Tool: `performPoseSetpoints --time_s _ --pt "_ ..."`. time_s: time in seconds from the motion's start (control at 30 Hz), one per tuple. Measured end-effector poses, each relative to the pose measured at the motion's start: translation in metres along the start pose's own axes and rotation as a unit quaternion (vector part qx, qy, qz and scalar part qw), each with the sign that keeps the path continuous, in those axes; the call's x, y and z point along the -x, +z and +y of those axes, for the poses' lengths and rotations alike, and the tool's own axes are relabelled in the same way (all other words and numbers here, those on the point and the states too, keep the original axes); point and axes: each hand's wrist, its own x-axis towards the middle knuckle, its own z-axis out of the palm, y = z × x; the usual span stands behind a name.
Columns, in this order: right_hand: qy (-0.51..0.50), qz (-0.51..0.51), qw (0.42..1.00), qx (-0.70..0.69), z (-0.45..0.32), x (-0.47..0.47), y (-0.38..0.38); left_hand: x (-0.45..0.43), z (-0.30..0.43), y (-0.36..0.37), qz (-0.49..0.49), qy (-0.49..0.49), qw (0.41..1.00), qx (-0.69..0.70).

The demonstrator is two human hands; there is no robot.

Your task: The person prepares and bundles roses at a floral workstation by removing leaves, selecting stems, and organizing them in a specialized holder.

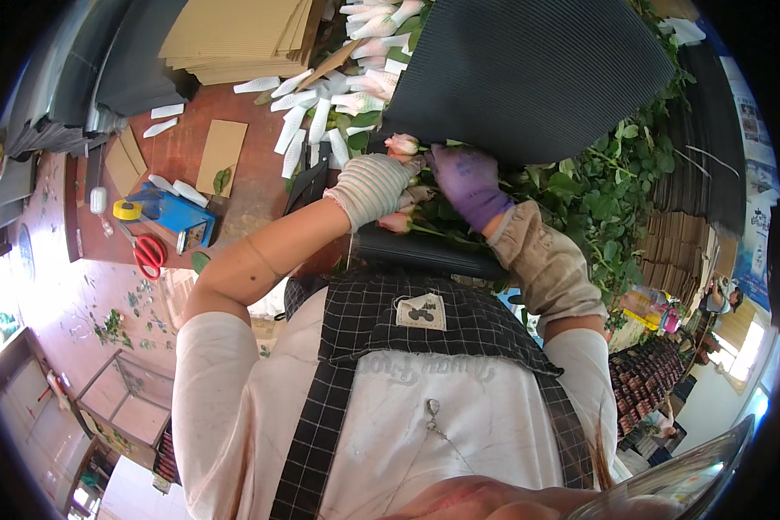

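Note:
My left hand [372,185], in a striped knit glove, is curled over several pink roses, its fingers closed around the bloom ends. One pink rose [403,144] shows just past its knuckles, and another pink rose [395,223] lies on the near side of the wrist. Close by on the right is my right hand [466,179] in a purple glove, bent over the stems; its fingertips are partly hidden, so its grip is unclear. Beneath the flowers is a black corrugated sheet [429,252], and a larger black corrugated sheet [526,71] rises beyond the hands.
White mesh-sleeved roses [364,78] are piled beyond my left hand. Leafy stems [578,182] spread to the right. The brown table [253,169] holds red-handled scissors [148,255], a blue tape dispenser [181,218], cardboard pieces [222,156] and a cardboard stack [234,39].

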Motion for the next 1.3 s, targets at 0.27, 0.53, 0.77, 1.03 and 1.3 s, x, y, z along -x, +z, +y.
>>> performPoseSetpoints --time_s 0.27,0.53,0.77,1.03,1.3 --pt "-0.016 -0.008 0.999 -0.027 0.007 0.0 0.009 0.005 -0.006 0.007 -0.011 -0.014 0.999 0.041" --pt "-0.026 0.016 0.999 -0.013 0.014 0.0 0.022 0.002 -0.007 0.005 0.007 0.008 0.997 0.072" --pt "-0.043 0.087 0.995 0.034 0.008 0.007 0.037 0.002 -0.006 0.007 0.009 -0.006 0.999 0.038" --pt "-0.077 0.158 0.975 -0.138 0.013 0.018 -0.004 0.021 -0.017 -0.017 0.25 0.093 0.949 0.17" --pt "0.056 0.46 0.771 -0.438 0.086 0.06 -0.101 -0.001 -0.008 -0.117 0.414 0.069 0.836 0.354"
